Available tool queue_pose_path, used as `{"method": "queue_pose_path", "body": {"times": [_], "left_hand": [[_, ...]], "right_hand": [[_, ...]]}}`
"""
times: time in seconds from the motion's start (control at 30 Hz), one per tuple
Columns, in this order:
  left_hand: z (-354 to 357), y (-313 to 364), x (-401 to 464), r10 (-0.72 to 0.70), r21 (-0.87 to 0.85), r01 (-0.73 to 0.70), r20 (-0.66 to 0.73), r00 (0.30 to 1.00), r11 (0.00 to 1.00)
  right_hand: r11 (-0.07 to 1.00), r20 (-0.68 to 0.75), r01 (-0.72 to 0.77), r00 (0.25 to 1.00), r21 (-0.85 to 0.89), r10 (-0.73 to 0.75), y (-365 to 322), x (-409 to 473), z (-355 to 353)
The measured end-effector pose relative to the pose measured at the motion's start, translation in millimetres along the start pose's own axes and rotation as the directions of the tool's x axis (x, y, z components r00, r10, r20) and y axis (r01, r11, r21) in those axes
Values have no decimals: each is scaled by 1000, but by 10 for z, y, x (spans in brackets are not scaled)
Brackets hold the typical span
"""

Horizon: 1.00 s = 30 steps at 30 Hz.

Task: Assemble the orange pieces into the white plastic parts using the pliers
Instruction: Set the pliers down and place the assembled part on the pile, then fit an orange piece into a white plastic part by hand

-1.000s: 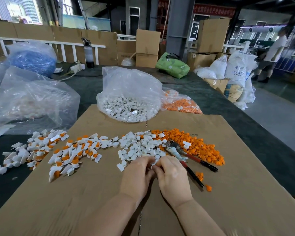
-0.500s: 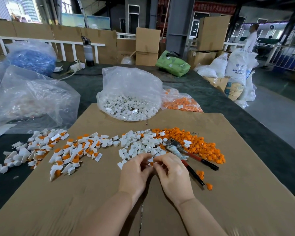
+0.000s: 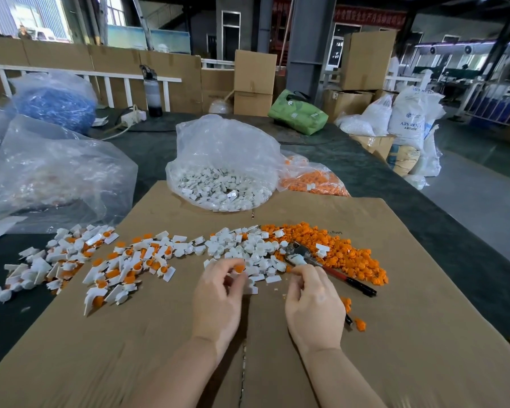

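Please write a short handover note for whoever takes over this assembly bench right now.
Left hand: pinches one orange piece at its fingertips.
Right hand: fingers curled, reaching toward the pliers; whether it grips anything cannot be told.
Pliers lie on the cardboard, red handles toward the right, unheld.
Loose white parts sit just ahead of the hands; loose orange pile to their right.
Done: assembled pieces lie spread to the left.
Left: many loose parts, plus the bag of white parts and the bag of orange pieces behind.
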State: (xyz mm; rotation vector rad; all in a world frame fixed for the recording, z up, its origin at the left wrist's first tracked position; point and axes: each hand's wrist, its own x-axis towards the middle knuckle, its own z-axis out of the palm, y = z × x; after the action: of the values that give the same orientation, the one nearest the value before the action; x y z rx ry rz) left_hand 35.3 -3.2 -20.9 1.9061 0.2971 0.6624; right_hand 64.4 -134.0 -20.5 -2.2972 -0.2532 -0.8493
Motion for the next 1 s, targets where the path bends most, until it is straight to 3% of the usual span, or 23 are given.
{"method": "queue_pose_path", "body": {"times": [0.23,0.4,0.5,0.67,0.87,1.0], "left_hand": [[-365,-218,322,-78,299,119,-146,986,947],[-403,-302,390,-143,493,160,-72,987,855],[-383,-313,386,-87,587,81,-18,996,806],[-330,-287,316,104,582,-115,52,993,805],[-196,-248,275,71,590,-164,178,981,790],[-180,-226,265,107,533,-184,174,979,826]], "right_hand": [[989,42,57,998,-136,-52,9,-19,29],[979,137,58,990,-195,-32,33,-30,44],[973,202,52,979,-225,-6,45,-34,42],[983,291,32,956,-182,23,62,-34,68],[991,355,-8,933,-137,56,117,-24,101],[996,368,-22,928,-91,54,132,-10,97]]}}
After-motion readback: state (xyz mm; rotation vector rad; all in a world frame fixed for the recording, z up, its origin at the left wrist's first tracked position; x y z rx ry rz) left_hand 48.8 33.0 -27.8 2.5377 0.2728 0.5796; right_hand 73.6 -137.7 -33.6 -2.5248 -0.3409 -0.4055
